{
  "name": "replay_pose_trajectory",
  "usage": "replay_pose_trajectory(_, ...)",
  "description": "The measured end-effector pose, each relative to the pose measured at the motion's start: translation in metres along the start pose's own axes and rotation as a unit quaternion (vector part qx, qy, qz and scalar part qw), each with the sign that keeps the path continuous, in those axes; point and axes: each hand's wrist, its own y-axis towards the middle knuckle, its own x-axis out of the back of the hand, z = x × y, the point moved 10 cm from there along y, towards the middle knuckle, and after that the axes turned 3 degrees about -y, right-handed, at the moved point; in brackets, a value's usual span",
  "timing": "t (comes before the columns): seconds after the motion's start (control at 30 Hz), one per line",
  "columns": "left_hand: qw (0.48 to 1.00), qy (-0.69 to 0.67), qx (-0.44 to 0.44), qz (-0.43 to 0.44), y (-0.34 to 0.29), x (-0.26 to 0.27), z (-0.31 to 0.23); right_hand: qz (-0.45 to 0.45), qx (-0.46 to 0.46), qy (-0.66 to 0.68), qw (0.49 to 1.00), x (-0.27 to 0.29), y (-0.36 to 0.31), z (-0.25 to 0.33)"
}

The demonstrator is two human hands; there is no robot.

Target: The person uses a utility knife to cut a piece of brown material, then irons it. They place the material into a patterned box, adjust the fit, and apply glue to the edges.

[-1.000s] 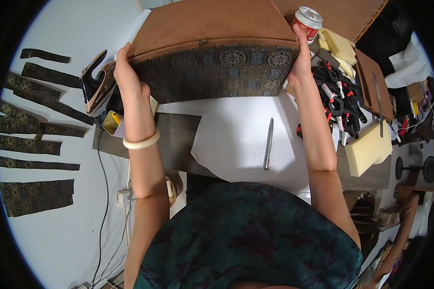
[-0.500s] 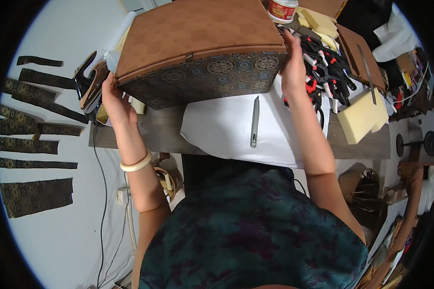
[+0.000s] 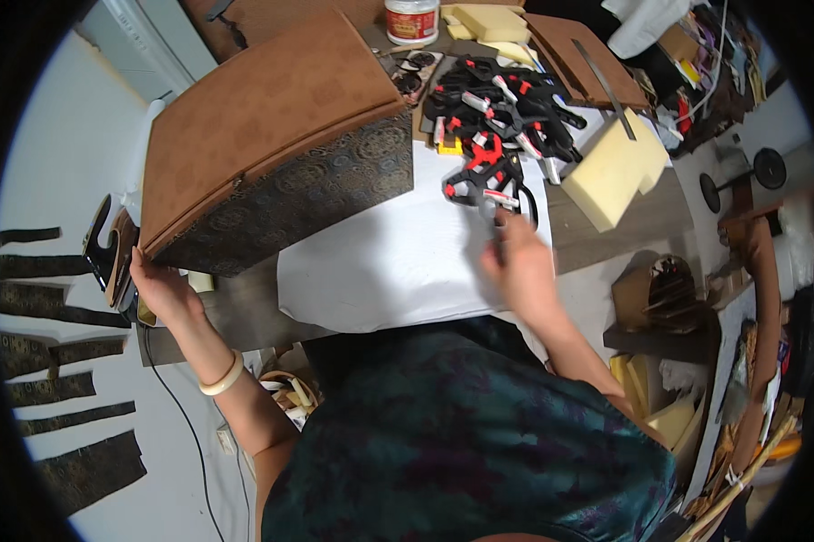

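A large box [image 3: 262, 113] with a brown patterned top and a dark brocade front [image 3: 316, 185] stands tilted across the left of the table. My left hand [image 3: 167, 294] grips its near left corner, the fingers partly hidden by the edge. Over the white paper [image 3: 380, 262], my right hand [image 3: 522, 266] is closed around a grey utility knife [image 3: 493, 221], blurred and mostly covered by the fingers. Just beyond that hand lies a heap of black and red spring clamps [image 3: 506, 113].
An iron [image 3: 109, 253] stands left of the box. Yellow foam blocks [image 3: 614, 172], a metal ruler [image 3: 603, 86] and a brown panel [image 3: 574, 59] lie at the right. A white tub [image 3: 412, 20] is at the back. Brocade strips [image 3: 50, 303] hang at the left.
My right hand has left the box's right side, come down over the paper and picked up the utility knife. The box has turned and shifted left in view, my left hand still on it.
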Motion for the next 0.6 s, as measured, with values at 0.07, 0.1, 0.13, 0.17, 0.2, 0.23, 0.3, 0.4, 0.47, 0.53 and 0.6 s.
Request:
replay_pose_trajectory(0.07,1.0,-0.018,0.013,-0.008,0.012,0.004,0.007,-0.013,-0.049,-0.089,0.995,0.018,0.014,-0.05)
replay_pose_trajectory(0.1,1.0,-0.022,0.016,-0.003,0.011,-0.008,0.009,0.001,-0.071,-0.144,0.987,0.016,0.02,-0.074)
replay_pose_trajectory(0.13,0.999,-0.041,0.024,-0.008,0.012,-0.013,0.012,-0.026,-0.047,-0.167,0.985,0.024,0.03,-0.068)
replay_pose_trajectory(0.17,0.998,-0.047,0.026,-0.011,0.018,-0.008,0.014,-0.053,-0.021,-0.187,0.981,0.028,0.039,-0.058)
replay_pose_trajectory(0.2,0.998,-0.055,0.034,-0.013,0.018,-0.004,0.015,-0.109,0.006,-0.131,0.985,0.034,0.046,-0.042)
replay_pose_trajectory(0.23,0.997,-0.061,0.044,-0.011,0.014,-0.006,0.015,-0.129,0.021,-0.044,0.99,0.036,0.059,-0.019)
replay_pose_trajectory(0.3,0.998,-0.043,0.046,-0.026,0.006,-0.002,0.014,-0.072,0.067,0.19,0.977,0.019,0.097,0.023)
replay_pose_trajectory(0.4,0.998,-0.039,0.053,-0.012,0.011,-0.013,0.027,0.01,-0.017,0.532,0.847,-0.055,0.16,0.041)
replay_pose_trajectory(0.47,0.996,-0.061,0.064,0.032,0.01,-0.026,0.027,0.098,-0.082,0.68,0.722,-0.09,0.18,0.067)
replay_pose_trajectory(0.53,0.991,-0.081,0.074,0.073,0.009,-0.032,0.024,0.081,-0.062,0.704,0.703,-0.096,0.186,0.08)
replay_pose_trajectory(0.6,0.991,-0.085,0.079,0.072,0.0,-0.032,0.022,0.09,-0.067,0.71,0.695,-0.085,0.183,0.09)
